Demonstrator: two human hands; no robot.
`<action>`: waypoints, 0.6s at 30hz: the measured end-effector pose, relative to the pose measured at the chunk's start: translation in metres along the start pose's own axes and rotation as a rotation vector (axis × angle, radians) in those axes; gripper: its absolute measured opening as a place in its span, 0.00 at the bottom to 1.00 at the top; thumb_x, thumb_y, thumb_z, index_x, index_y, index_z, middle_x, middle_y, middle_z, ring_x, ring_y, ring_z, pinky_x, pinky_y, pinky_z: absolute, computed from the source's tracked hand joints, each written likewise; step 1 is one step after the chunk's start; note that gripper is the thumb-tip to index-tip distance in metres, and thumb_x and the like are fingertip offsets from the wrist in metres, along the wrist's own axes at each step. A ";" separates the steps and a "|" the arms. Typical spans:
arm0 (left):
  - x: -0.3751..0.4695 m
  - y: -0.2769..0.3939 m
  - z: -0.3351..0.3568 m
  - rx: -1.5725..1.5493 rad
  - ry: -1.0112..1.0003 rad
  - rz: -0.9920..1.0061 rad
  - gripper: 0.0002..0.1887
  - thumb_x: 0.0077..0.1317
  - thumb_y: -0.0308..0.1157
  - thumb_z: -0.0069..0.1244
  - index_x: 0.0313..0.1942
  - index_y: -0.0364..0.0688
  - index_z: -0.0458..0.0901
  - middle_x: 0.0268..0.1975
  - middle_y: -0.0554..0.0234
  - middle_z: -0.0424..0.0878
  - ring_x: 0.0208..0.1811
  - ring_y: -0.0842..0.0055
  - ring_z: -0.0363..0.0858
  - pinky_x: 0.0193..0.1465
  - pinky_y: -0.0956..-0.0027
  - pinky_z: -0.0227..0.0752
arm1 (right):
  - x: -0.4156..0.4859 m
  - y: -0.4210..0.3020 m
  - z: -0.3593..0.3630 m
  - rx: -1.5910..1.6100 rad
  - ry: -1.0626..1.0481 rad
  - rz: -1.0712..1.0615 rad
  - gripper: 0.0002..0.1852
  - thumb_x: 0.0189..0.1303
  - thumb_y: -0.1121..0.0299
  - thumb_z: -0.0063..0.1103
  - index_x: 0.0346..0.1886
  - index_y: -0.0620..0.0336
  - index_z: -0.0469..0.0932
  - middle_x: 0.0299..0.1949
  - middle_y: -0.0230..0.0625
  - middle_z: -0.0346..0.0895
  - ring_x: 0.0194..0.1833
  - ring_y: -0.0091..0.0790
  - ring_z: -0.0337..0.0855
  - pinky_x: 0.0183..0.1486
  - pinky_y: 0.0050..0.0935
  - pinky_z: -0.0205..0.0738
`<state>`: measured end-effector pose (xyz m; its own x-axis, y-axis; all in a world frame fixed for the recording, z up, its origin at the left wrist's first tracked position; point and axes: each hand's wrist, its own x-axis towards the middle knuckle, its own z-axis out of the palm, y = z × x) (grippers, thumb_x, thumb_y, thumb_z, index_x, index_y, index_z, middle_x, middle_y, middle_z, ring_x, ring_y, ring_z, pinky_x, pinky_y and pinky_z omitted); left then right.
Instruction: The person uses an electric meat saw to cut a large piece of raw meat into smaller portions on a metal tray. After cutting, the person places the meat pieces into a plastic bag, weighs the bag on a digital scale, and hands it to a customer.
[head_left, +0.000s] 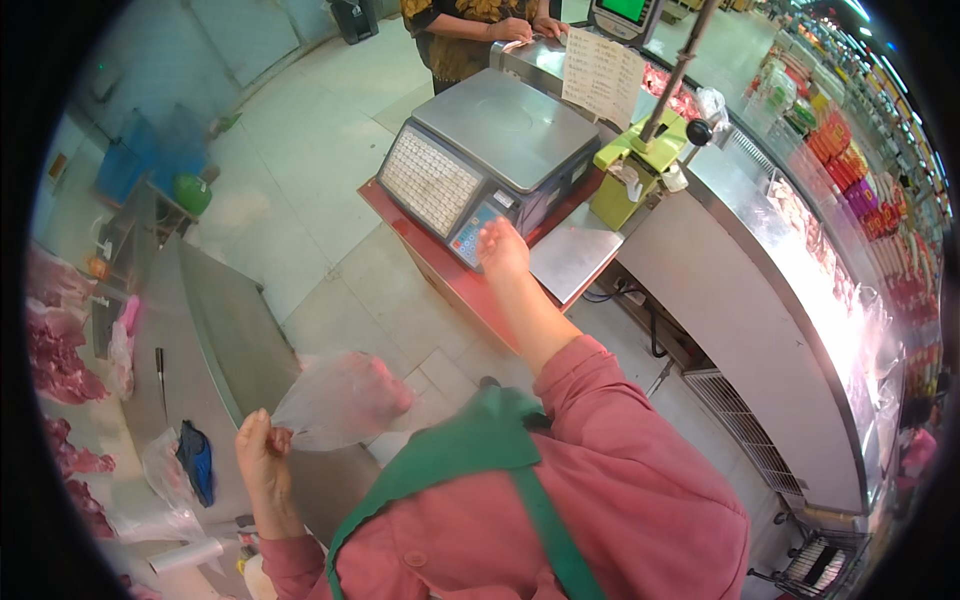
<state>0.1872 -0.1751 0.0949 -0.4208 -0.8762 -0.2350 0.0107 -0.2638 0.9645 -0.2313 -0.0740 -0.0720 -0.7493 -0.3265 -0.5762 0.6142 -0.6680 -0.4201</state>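
Observation:
My left hand (264, 444) grips the gathered neck of a clear plastic bag (330, 405). Pinkish-red raw meat (379, 394) hangs in the bag over the floor, beside a steel worktable. My right hand (502, 247) reaches to the front of an electronic price scale (480, 157), its fingers slightly bent over the blue number keys (466, 244). I see nothing held in it. The scale's steel weighing plate (517, 124) bears nothing. Left of the blue keys is a wide panel of white keys (431, 180). A red-topped stand (420, 244) carries the scale.
On the steel worktable (150, 315) at left lie a knife (160, 379), a blue-and-black cloth item (196, 461), a plastic bag roll (187, 553) and raw meat (64, 360). A lit meat display counter (750, 360) curves along the right. Behind the scale stands another person (472, 34).

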 end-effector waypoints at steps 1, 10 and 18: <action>0.013 0.002 0.000 0.007 0.018 -0.009 0.16 0.66 0.37 0.51 0.21 0.47 0.65 0.15 0.75 0.61 0.16 0.84 0.61 0.28 0.76 0.64 | 0.013 0.003 0.004 0.027 0.036 0.009 0.07 0.65 0.66 0.55 0.41 0.57 0.72 0.31 0.31 0.75 0.28 0.27 0.77 0.29 0.26 0.73; 0.147 0.006 -0.002 0.007 -0.134 -0.103 0.15 0.67 0.38 0.49 0.23 0.47 0.67 0.15 0.73 0.61 0.17 0.83 0.60 0.31 0.73 0.66 | 0.076 0.030 0.017 0.291 0.208 -0.107 0.06 0.62 0.68 0.58 0.35 0.58 0.73 0.30 0.29 0.76 0.28 0.26 0.77 0.30 0.25 0.71; 0.237 0.006 -0.025 0.058 -0.257 -0.223 0.14 0.67 0.37 0.49 0.23 0.46 0.67 0.15 0.73 0.62 0.15 0.83 0.60 0.29 0.73 0.66 | 0.094 0.038 0.041 0.485 0.400 -0.314 0.04 0.60 0.71 0.59 0.30 0.57 0.75 0.25 0.28 0.77 0.26 0.24 0.78 0.27 0.23 0.72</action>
<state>0.1104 -0.3949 0.0419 -0.6221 -0.6669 -0.4102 -0.1557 -0.4081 0.8996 -0.2884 -0.1578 -0.1132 -0.6673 0.1396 -0.7316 0.1340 -0.9437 -0.3023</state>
